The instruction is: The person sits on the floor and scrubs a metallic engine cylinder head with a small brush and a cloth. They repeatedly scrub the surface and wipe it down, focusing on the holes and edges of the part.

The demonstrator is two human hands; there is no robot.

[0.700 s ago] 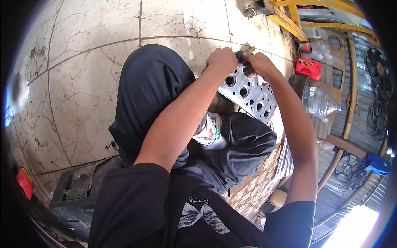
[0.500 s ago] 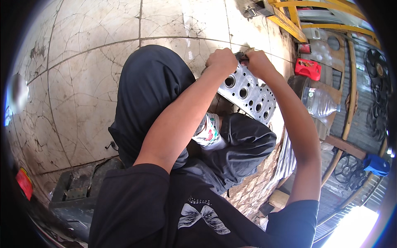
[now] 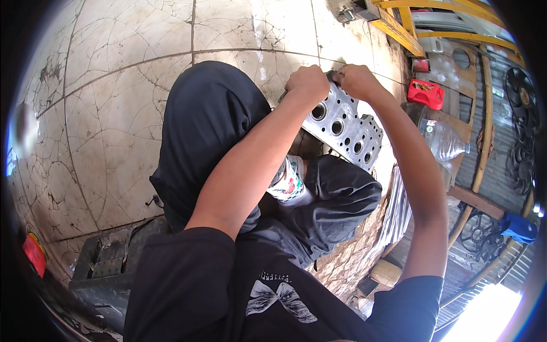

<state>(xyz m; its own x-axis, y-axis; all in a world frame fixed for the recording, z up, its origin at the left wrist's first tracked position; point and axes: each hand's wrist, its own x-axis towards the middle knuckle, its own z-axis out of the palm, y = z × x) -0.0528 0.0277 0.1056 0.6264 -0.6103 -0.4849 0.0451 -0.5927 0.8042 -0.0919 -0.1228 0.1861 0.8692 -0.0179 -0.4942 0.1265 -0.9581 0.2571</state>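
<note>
A grey metal engine cylinder head (image 3: 347, 126) with round ports and bolt holes lies tilted on the floor just beyond my crossed legs. At its far end my left hand (image 3: 308, 84) is closed, its knuckles up and its fingertips hidden. Close to its right, my right hand (image 3: 357, 81) is also closed, fingers curled down by the same end of the cylinder head. A small dark piece (image 3: 331, 75) shows between the two hands, too covered to name. What either hand grips I cannot make out.
Cracked tiles (image 3: 131, 108) cover the floor. A yellow metal frame (image 3: 401, 34) stands at the far right, near a red plastic container (image 3: 425, 94) and a clear plastic bottle (image 3: 447, 141). Black fan parts (image 3: 521, 97) lie farther right. A dark box (image 3: 105, 273) is at lower left.
My right hand has shifted slightly right and up, its forearm swinging outward a little. My left hand stays nearly in place, and more of the cylinder head's right edge shows.
</note>
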